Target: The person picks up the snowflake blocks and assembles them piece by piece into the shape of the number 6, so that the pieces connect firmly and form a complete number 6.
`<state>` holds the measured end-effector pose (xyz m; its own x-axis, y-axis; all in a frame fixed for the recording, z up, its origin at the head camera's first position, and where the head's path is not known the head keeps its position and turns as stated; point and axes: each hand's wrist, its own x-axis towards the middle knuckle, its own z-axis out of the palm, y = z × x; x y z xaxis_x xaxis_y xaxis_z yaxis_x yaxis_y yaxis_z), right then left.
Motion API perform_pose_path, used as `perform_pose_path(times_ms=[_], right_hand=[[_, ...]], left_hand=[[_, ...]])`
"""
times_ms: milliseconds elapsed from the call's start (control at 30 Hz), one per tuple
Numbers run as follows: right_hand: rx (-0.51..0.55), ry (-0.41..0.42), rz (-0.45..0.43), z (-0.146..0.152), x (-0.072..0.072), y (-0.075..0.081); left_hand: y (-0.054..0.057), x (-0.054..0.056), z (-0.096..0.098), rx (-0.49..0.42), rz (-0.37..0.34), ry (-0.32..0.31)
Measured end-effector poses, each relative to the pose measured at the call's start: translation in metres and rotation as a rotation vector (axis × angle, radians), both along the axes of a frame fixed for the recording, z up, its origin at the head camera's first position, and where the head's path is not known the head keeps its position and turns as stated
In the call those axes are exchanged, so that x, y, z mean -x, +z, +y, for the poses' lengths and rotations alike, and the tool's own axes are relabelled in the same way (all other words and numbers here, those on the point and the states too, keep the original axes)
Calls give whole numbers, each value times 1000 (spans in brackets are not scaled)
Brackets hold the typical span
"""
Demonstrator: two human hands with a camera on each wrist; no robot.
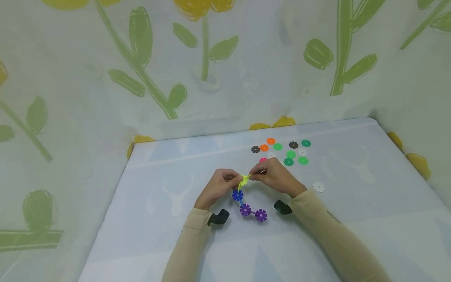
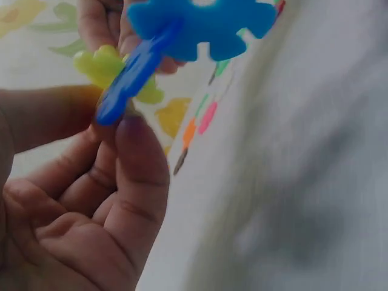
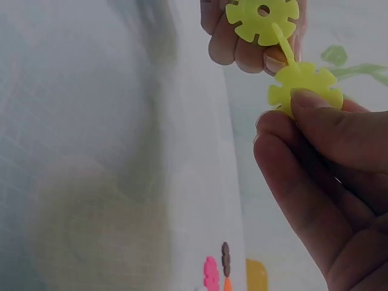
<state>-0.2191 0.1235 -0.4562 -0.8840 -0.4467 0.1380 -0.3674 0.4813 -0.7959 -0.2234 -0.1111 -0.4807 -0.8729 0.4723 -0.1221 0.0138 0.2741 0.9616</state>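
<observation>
A chain of interlocking snowflake discs hangs between and below the hands. My left hand [image 1: 219, 187] pinches it with thumb and index finger near the yellow disc [image 3: 262, 15] where the blue disc [image 1: 237, 195] joins; the fingertips partly hide the grip. Thumb and fingers of my right hand [image 1: 276, 176] pinch another yellow disc [image 3: 306, 85], whose slot meets a thin edge-on yellow disc [image 3: 284, 43]. Further down the chain come a lighter blue disc [image 2: 200, 27], a purple disc [image 1: 245, 210] and a second purple disc [image 1: 261, 215] at the end.
Loose discs lie in a scattered group at the table's back right, among them an orange disc [image 1: 270, 141], a brown disc [image 1: 293, 145] and a green disc [image 1: 303, 160]. One white disc [image 1: 318, 187] lies apart, right of my right hand. A flower-patterned curtain [image 1: 246, 94] stands behind the table.
</observation>
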Motion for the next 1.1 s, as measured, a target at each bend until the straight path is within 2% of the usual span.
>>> perform_pose_path(times_ms=[167, 267, 400, 500, 600, 733, 833, 933, 1100], right_hand=[[21, 64, -10, 1, 1, 0], [21, 88, -22, 0, 0, 1], [-16, 99, -48, -1, 0, 1], [-39, 68, -56, 5, 2, 2], [-53, -44, -33, 23, 7, 7], [-79, -283, -4, 59, 13, 15], [-108, -431, -16, 85, 13, 18], [-158, -508, -53, 105, 13, 17], [-251, -545, -150, 123, 15, 6]], left_hand=[[3, 1, -6, 69, -6, -75], [5, 1, -8, 101, 44, -119], [7, 1, -8, 131, 114, -144], [7, 1, -8, 145, 147, -151], [8, 1, -9, 159, 152, -140], [9, 1, -9, 163, 123, -118], [8, 2, -10, 165, 109, -112], [7, 2, -10, 164, 107, -108], [4, 3, -9, 158, 105, -103]])
